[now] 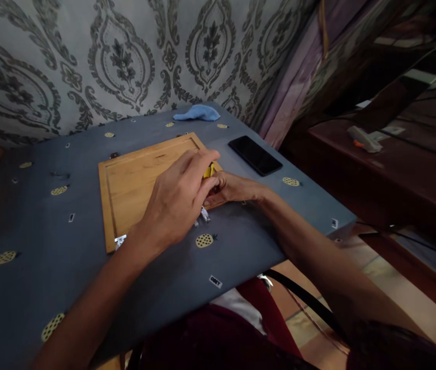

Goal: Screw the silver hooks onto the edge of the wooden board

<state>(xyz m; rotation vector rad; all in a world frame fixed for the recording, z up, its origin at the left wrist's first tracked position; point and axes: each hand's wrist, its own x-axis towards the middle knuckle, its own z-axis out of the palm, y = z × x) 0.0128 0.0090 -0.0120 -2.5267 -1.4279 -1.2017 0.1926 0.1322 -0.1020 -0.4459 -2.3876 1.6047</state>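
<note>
A framed wooden cabinet door (pixel 136 180) lies flat on the table. Over its right-hand part, my left hand (pixel 177 198) is closed around a yellow-and-black tool handle (pixel 209 170); the tool's lower end is hidden. My right hand (pixel 231 187) is right beside it at the door's near right corner, fingers curled inward and pressed together. What those fingers hold, if anything, is covered. A shiny metal hinge (pixel 205 215) shows below my hands at the door's near edge. Another metal hinge (pixel 120 240) sits at the near left corner, by my left wrist.
A black phone (pixel 255 155) lies right of the door. Behind it is a crumpled blue cloth (pixel 197 113). The table (pixel 241 246) has a blue-grey patterned cover and meets a patterned curtain (pixel 125 67) at the back. A dark reddish surface (pixel 402 159) with cables stands to the right.
</note>
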